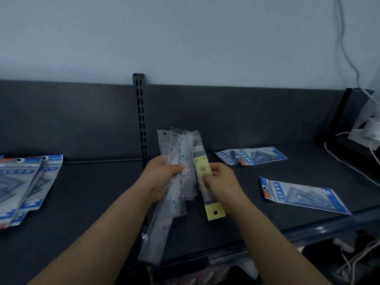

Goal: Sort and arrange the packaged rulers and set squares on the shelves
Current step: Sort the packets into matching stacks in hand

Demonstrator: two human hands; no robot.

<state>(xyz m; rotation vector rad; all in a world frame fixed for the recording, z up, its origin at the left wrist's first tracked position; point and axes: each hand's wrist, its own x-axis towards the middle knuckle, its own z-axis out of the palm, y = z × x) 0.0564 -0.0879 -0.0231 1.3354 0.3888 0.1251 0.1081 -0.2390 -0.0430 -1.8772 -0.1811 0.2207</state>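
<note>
1. L hand (162,175): fingers curled round a loose fan of clear ruler pkgs (178,153), thumb on top. It grips them about mid-length.
2. The fan stands up off the shelf (92,192), over its middle. Top ends w/ hang holes point toward the back panel (72,120), and the lower ends hang past the shelf's front edge.
3. R hand (222,183): fingers and thumb pinch a single yellow-labelled ruler pkg (202,168) at its right edge. This pkg lies just beside the fan, touching or overlapping it (can't tell which). Its yellow header card w/ a punched hole is at the near end.
4. Set square pkgs, blue and white, lie flat on the shelf in three spots:
   - a slanted stack (26,182) at the left end, partly cut off by the frame;
   - an overlapping pair (253,156) near the back panel, right of the hands;
   - one lone pkg (302,194) near the front edge on the right, lying at an angle.
5. A slotted upright (140,112) splits the back panel just behind the hands.
6. A white block (373,124) sits at the far right end.
</note>
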